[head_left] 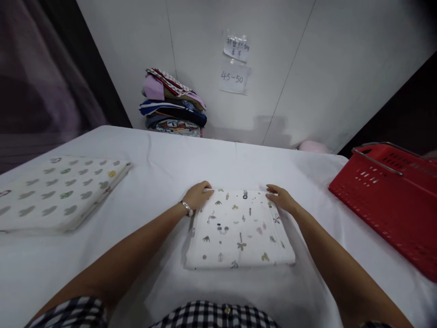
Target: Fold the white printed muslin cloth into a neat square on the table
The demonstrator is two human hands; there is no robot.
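Note:
A folded white cloth [235,237] printed with small plants, palms and sunglasses lies flat on the table before me. At its far left corner, my left hand [198,196] has its thumb on the top and its other fingers curled at the edge, partly hidden. My right hand [282,199] holds the far right corner between thumb and forefinger in the same way. The near edge of the cloth rests on the table, with neither hand on it.
The table has a white cover [164,159]. Another folded cloth with grey shapes [63,191] lies at the left. A red basket [385,196] stands at the right. Against the wall is a stack of folded fabrics [172,107], with paper signs [235,78] to its right.

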